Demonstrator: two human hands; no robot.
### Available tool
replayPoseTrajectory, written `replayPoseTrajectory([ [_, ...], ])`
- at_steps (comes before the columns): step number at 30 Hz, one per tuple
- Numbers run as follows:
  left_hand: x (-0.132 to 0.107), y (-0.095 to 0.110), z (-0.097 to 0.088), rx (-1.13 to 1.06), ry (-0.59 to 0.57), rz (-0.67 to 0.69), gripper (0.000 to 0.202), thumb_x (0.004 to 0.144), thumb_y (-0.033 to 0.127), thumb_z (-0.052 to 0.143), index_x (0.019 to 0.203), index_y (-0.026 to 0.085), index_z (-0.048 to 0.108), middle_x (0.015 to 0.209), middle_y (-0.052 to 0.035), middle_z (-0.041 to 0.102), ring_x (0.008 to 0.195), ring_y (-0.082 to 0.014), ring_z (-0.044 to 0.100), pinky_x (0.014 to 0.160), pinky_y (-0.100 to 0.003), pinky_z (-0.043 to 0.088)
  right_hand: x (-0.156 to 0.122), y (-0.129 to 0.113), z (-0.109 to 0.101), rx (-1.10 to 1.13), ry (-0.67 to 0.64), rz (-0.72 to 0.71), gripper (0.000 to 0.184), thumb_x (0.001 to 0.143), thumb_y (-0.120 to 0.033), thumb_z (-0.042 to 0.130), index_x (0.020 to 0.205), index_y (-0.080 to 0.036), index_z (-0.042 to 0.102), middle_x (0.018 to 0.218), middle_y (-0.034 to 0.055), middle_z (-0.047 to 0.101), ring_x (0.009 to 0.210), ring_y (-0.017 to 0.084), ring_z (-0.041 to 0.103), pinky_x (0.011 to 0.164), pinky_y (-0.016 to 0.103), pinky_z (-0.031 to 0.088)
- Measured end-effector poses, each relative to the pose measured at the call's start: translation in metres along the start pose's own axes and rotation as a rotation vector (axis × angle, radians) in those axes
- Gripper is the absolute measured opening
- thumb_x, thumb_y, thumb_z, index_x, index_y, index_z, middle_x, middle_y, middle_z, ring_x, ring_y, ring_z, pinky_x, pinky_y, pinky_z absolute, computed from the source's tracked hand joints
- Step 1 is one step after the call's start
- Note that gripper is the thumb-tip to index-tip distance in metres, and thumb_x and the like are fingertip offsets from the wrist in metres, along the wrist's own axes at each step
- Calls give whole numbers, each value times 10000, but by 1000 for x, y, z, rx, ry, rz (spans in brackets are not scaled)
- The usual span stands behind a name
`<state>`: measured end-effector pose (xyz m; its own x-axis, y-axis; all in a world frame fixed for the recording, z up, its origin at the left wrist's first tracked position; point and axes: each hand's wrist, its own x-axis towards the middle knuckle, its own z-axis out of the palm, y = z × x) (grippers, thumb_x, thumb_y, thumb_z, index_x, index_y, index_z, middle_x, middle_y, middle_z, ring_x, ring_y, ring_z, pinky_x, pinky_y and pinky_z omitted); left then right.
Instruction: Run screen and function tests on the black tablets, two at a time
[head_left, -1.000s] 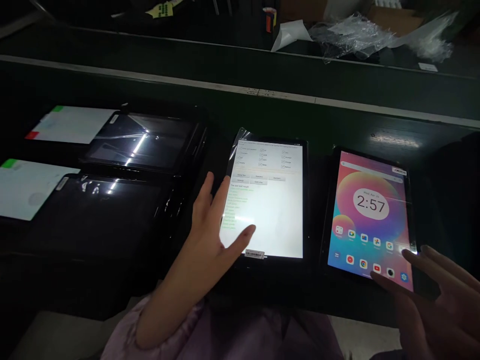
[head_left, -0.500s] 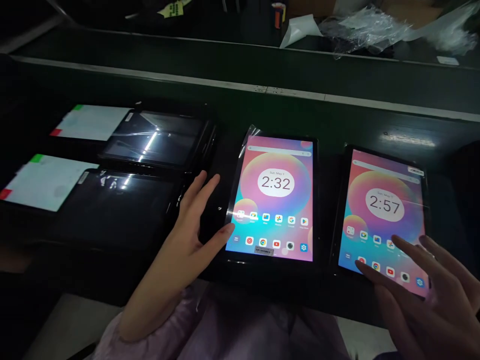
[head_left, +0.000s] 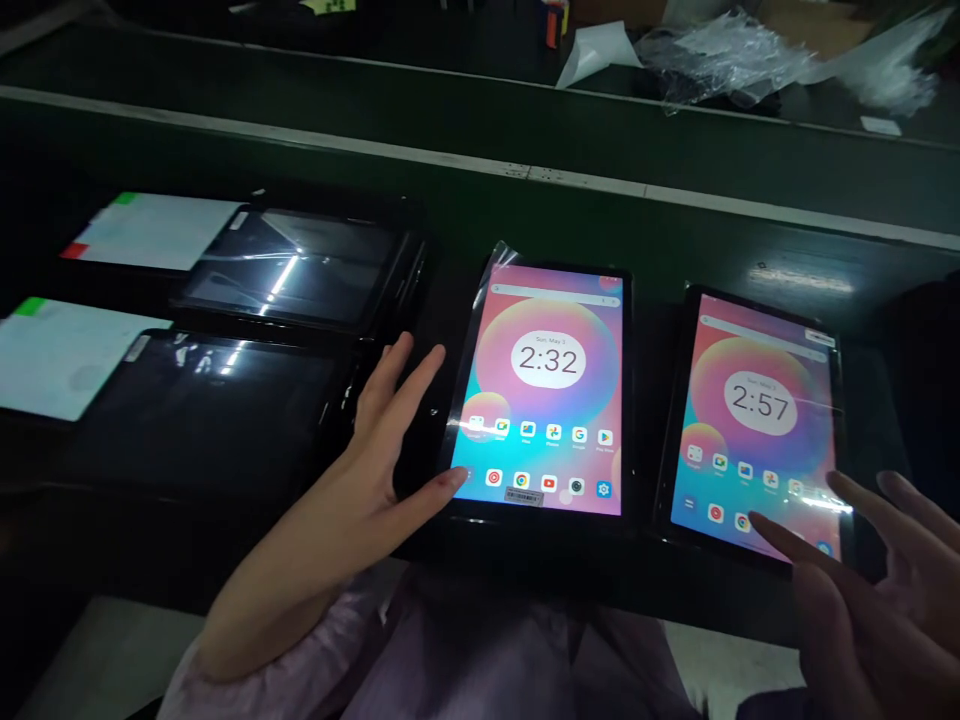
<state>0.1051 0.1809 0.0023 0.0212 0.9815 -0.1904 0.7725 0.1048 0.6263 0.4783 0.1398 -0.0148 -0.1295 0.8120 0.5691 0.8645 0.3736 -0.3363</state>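
Observation:
My left hand [head_left: 375,460] has its fingers spread and holds nothing. Its thumb tip lies at the lower left of a lit tablet [head_left: 551,400] whose clock reads 2:32; clear film peels up at that tablet's top left corner. Farther right is a second lit tablet [head_left: 761,415], showing 2:57, with a small label at its top right. Over its lower part reaches my right hand [head_left: 885,570], fingers apart and the index stretched toward the bottom row of icons. Whether that fingertip touches the glass I cannot tell.
Left of my hand lie dark tablets, an upper one [head_left: 292,265] and a lower one [head_left: 225,410]. White cards with coloured corners, one behind [head_left: 161,232] and one nearer [head_left: 67,360], adjoin them. A pale strip [head_left: 450,160] crosses the bench; crumpled clear plastic [head_left: 735,60] lies beyond.
My right hand has slid to the right across the 2:57 tablet, uncovering more icons. My left thumb has moved slightly down along the 2:32 tablet's edge. The view has shifted a little.

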Motion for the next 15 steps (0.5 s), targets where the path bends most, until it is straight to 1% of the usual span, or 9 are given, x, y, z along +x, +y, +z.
replayPoseTrajectory([
  [2,-1,-3,-1,8,-6,14,887,1016,652,593,1758,528,124,1908,34,-47,1731,-466,81,1137,-578,585,1,1,0,0,-1,-35,560,1048,-180,682,1453,-565,663,1577,-106,626,1517,385,546,958,539,584],
  [3,-2,-4,-1,11,-5,17,887,1016,655,592,1757,532,121,1908,34,-48,1729,-469,88,1126,-580,592,1,3,0,4,2,-50,534,1046,-186,687,1441,-545,682,1576,-89,629,1516,386,546,965,535,586],
  [5,-3,-3,1,14,-11,14,880,1021,652,588,1756,535,118,1908,32,-44,1728,-465,110,1131,-586,587,2,5,0,9,-27,-74,448,1050,-201,678,1389,-489,740,1590,-50,620,1518,397,542,999,548,584],
  [7,-4,0,2,9,6,5,852,1034,645,567,1753,542,122,1908,47,-30,1735,-442,101,1170,-586,558,3,6,1,2,-64,-98,367,1047,-202,675,1321,-421,784,1600,-13,613,1521,414,536,1040,566,567],
  [9,-4,2,3,1,14,-7,844,1036,646,553,1753,541,121,1907,64,-34,1742,-424,63,1206,-584,529,4,6,2,-11,-109,-131,370,1033,-190,688,1320,-402,784,1638,1,578,1546,437,504,1074,585,546],
  [10,-4,3,3,-3,5,-17,856,1031,650,552,1757,533,113,1906,66,-49,1742,-428,50,1208,-584,528,4,6,2,-18,-131,-147,417,1027,-191,696,1372,-416,761,1669,1,547,1566,450,476,1084,597,541],
  [12,-2,6,1,-18,-24,-44,896,1014,666,552,1768,501,96,1904,48,-87,1734,-464,77,1169,-589,565,4,7,3,-43,-152,-170,546,1030,-223,701,1514,-471,658,1720,-8,487,1591,477,431,1081,632,542],
  [14,-1,7,-2,-38,-63,-76,935,1001,675,561,1776,477,75,1901,24,-121,1724,-496,101,1126,-594,597,3,9,3,-78,-140,-187,629,1044,-280,692,1611,-503,534,1741,-10,458,1587,500,429,1035,659,556],
  [15,0,8,-3,-46,-75,-85,942,1002,671,567,1777,472,69,1899,17,-129,1724,-500,93,1130,-605,592,3,10,3,-95,-138,-192,648,1051,-300,683,1637,-501,493,1745,-9,452,1581,506,435,1002,658,569],
])
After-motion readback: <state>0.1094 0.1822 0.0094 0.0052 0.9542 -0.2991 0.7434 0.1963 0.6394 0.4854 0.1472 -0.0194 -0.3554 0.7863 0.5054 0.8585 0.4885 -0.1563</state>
